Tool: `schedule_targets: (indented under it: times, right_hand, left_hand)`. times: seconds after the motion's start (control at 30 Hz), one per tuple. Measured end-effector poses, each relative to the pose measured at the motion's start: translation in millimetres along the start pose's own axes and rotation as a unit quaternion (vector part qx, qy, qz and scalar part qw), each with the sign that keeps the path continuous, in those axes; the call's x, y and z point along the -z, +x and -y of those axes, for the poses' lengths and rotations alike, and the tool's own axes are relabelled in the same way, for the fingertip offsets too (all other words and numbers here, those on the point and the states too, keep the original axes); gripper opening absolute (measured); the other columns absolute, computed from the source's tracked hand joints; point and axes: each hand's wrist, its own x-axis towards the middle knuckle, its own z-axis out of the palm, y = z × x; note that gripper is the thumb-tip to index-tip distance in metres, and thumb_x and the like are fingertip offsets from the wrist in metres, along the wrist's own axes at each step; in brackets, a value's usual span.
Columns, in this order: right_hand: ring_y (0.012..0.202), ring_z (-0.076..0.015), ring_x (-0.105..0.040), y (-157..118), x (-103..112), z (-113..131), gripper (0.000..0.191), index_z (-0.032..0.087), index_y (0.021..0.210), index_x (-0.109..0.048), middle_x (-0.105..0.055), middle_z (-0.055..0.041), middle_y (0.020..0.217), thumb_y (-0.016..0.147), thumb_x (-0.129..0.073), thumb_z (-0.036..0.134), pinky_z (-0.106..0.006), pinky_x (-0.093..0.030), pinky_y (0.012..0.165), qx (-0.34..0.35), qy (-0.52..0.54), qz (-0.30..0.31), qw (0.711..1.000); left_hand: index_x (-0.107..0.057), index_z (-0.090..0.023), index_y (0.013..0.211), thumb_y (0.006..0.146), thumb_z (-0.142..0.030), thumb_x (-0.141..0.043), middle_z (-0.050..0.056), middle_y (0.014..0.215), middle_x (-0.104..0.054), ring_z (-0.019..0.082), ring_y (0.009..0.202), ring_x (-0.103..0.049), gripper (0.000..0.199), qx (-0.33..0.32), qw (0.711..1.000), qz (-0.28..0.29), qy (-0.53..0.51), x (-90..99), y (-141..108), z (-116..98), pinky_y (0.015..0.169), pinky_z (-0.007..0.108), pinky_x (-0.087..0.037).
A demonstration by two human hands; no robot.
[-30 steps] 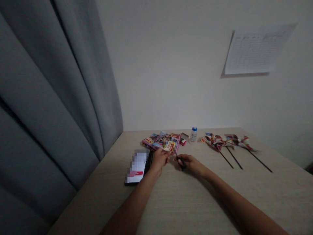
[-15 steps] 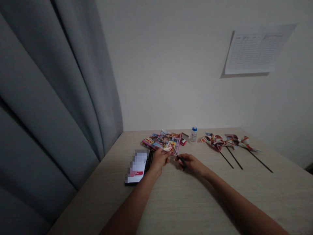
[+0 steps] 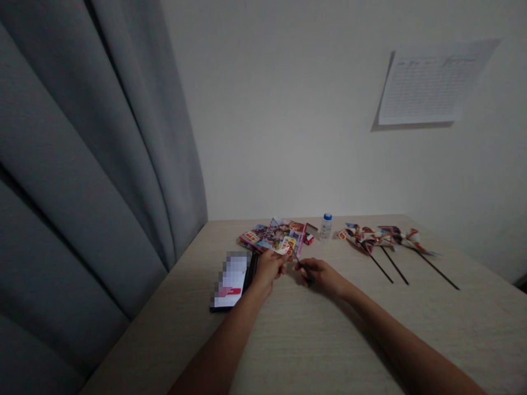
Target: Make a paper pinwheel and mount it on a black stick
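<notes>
My left hand is closed on the near edge of a colourful printed paper sheet with a yellow and red label at its corner. To its right, my right hand grips dark-handled scissors. Their thin blades point up and left, meeting the sheet near the label. How far apart the blades are is too small to tell. Another printed sheet lies partly under the held one, to its left.
A phone with a lit screen lies left of my left hand. Behind are a small red box and a clear bottle with a blue cap. Paper pinwheels on black sticks lie at the right. A grey curtain hangs at the left.
</notes>
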Motion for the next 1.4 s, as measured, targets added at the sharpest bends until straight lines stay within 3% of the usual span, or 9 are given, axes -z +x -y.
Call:
schedule_targets:
  times: [0.3, 0.7, 1.4]
  right_hand:
    - [0.064, -0.0117, -0.047, 3.3, -0.2, -5.6, 0.053, 0.014, 0.096, -0.067, -0.058, -0.0002, 0.073, 0.078, -0.066, 0.064, -0.026, -0.038, 0.061, 0.011, -0.023, -0.003, 1.0]
    - [0.061, -0.0112, -0.045, -1.5, -4.1, 9.6, 0.062, 0.014, 0.099, -0.066, -0.056, 0.0007, 0.069, 0.073, -0.068, 0.071, -0.026, -0.036, 0.058, -0.005, -0.006, -0.013, 1.0]
    - [0.062, -0.0113, -0.047, 2.4, -2.6, -2.1, 0.056, 0.015, 0.094, -0.068, -0.058, -0.0006, 0.072, 0.075, -0.067, 0.068, -0.026, -0.036, 0.057, 0.0, -0.001, -0.028, 1.0]
  left_hand:
    - [-0.063, -0.016, 0.085, 0.065, -0.033, -0.083, 0.001, 0.077, -0.073, 0.003, 0.041, -0.046, 0.033, 0.005, 1.0, -0.003, 0.003, 0.7, 0.9, 1.3, 0.04, 0.016, -0.022]
    - [-0.063, -0.016, 0.084, 0.064, -0.032, -0.082, 0.0, 0.075, -0.072, 0.003, 0.04, -0.045, 0.032, 0.001, 1.0, 0.006, 0.009, -0.4, -0.9, 1.4, 0.039, 0.016, -0.02]
    - [-0.064, -0.016, 0.082, 0.065, -0.03, -0.081, -0.003, 0.066, -0.067, 0.003, 0.039, -0.044, 0.028, -0.002, 1.0, 0.008, 0.01, -3.0, -3.7, 0.1, 0.039, 0.016, -0.019]
